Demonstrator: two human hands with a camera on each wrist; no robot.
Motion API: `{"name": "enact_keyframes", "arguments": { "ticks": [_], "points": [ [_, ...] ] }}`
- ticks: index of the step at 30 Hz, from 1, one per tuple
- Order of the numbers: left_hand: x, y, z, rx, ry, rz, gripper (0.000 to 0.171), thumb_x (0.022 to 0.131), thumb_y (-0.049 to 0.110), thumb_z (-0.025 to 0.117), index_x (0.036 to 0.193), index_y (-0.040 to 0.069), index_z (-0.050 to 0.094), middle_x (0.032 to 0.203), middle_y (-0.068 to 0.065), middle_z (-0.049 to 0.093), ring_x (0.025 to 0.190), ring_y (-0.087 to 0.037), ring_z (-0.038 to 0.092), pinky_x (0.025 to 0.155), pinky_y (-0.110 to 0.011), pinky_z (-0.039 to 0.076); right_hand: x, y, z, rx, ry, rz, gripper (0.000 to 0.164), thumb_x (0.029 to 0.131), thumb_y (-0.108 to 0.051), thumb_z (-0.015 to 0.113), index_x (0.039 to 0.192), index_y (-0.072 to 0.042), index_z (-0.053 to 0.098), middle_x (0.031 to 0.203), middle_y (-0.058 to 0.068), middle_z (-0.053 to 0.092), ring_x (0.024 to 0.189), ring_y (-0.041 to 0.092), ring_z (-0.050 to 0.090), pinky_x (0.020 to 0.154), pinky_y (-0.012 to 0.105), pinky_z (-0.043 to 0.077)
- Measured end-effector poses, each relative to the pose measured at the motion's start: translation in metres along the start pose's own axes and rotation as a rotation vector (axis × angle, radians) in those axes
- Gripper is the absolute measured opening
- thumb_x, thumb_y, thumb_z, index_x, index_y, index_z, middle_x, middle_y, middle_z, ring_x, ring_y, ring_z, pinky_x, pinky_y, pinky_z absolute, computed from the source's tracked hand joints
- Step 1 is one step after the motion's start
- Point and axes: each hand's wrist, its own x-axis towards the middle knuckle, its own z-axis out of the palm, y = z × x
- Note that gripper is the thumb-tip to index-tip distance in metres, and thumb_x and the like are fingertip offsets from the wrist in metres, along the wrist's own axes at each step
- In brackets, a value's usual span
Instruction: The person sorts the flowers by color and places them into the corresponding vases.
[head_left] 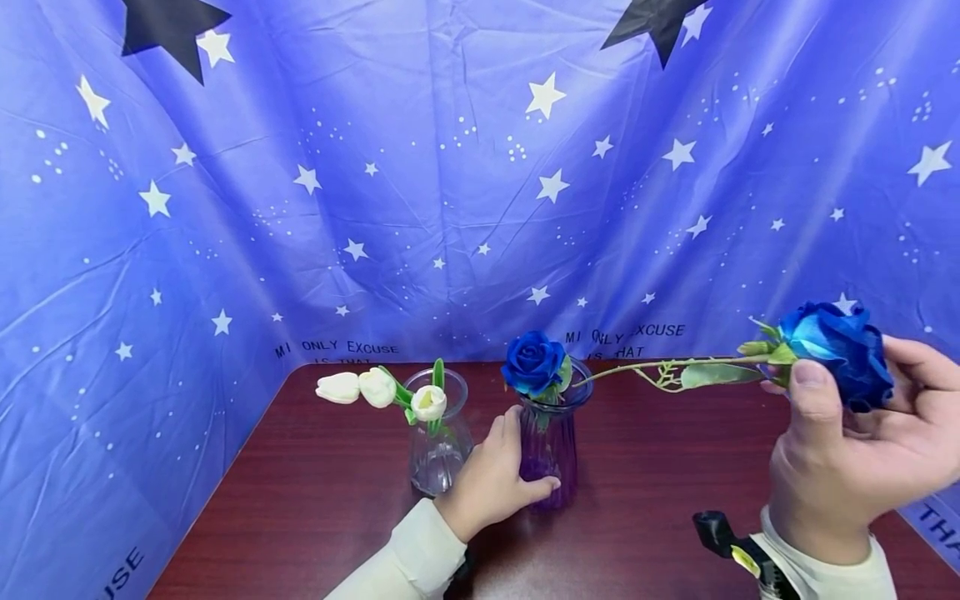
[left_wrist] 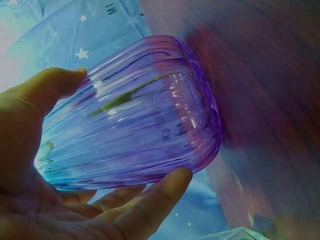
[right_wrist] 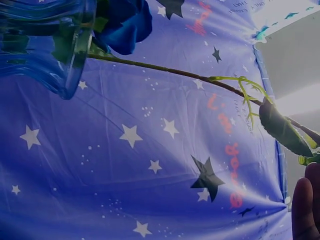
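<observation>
My left hand (head_left: 491, 483) holds a purple ribbed glass vase (head_left: 553, 450) around its side; the left wrist view shows the thumb and fingers on opposite sides of the vase (left_wrist: 135, 120). One blue rose (head_left: 534, 362) stands in this vase, its bloom just above the rim. Out to the right, my right hand (head_left: 855, 454) pinches a second blue rose (head_left: 840, 346) just below its bloom, thumb on top. Its long stem (head_left: 645, 365) runs nearly level leftward, with the end at the vase mouth. In the right wrist view the stem (right_wrist: 170, 70) meets the glass rim.
Left of the purple vase stands a clear glass vase (head_left: 435, 467) holding white tulips (head_left: 377, 387) that lean left. Both vases are on a dark red wooden table (head_left: 645, 467). A blue star-patterned cloth (head_left: 450, 167) hangs behind and at the sides.
</observation>
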Motion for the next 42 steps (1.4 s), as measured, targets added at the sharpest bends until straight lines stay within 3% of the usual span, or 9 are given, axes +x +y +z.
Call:
{"name": "enact_keyframes", "arguments": {
  "ticks": [8, 22, 29, 35, 42],
  "points": [
    [0.001, 0.000, 0.000, -0.002, 0.008, -0.004, 0.105, 0.079, 0.057, 0.083, 0.153, 0.000, 0.034, 0.124, -0.014, 0.058, 0.088, -0.028, 0.071, 0.080, -0.041, 0.061, -0.005, 0.003, 0.004, 0.006, -0.070, -0.001, 0.057, 0.053, 0.015, 0.081, 0.102, 0.023, 0.055, 0.080, 0.028, 0.069, 0.061, 0.027, 0.070, 0.058, 0.026, 0.057],
    [-0.002, 0.000, 0.001, -0.016, -0.007, -0.016, 0.106, 0.080, 0.057, 0.082, 0.154, -0.001, 0.033, 0.129, -0.015, 0.058, 0.093, -0.028, 0.072, 0.084, -0.041, 0.061, -0.011, 0.008, -0.004, -0.012, -0.162, 0.061, 0.053, 0.056, 0.019, 0.078, 0.105, 0.023, 0.058, 0.087, 0.029, 0.072, 0.073, 0.028, 0.075, 0.064, 0.025, 0.059],
    [-0.001, 0.001, 0.000, -0.014, 0.000, -0.011, 0.106, 0.079, 0.057, 0.083, 0.154, 0.000, 0.034, 0.127, -0.014, 0.058, 0.090, -0.027, 0.072, 0.082, -0.041, 0.061, -0.015, 0.011, -0.006, -0.036, -0.250, 0.090, 0.055, 0.059, 0.019, 0.078, 0.109, 0.023, 0.058, 0.095, 0.030, 0.074, 0.087, 0.029, 0.077, 0.074, 0.025, 0.061],
    [-0.001, 0.001, -0.001, -0.017, -0.003, -0.015, 0.106, 0.080, 0.056, 0.083, 0.154, 0.000, 0.033, 0.127, -0.015, 0.058, 0.088, -0.028, 0.072, 0.081, -0.040, 0.061, -0.019, 0.016, -0.008, -0.034, -0.304, 0.126, 0.056, 0.061, 0.023, 0.075, 0.113, 0.023, 0.057, 0.098, 0.030, 0.074, 0.089, 0.029, 0.077, 0.074, 0.025, 0.060],
    [-0.001, 0.000, -0.002, -0.021, -0.003, -0.016, 0.106, 0.080, 0.056, 0.083, 0.155, 0.000, 0.033, 0.128, -0.014, 0.058, 0.089, -0.028, 0.072, 0.082, -0.040, 0.061, -0.021, 0.024, -0.014, -0.113, -0.416, 0.150, 0.058, 0.063, 0.025, 0.074, 0.118, 0.022, 0.056, 0.104, 0.027, 0.075, 0.094, 0.026, 0.077, 0.075, 0.022, 0.059]
  ]
}}
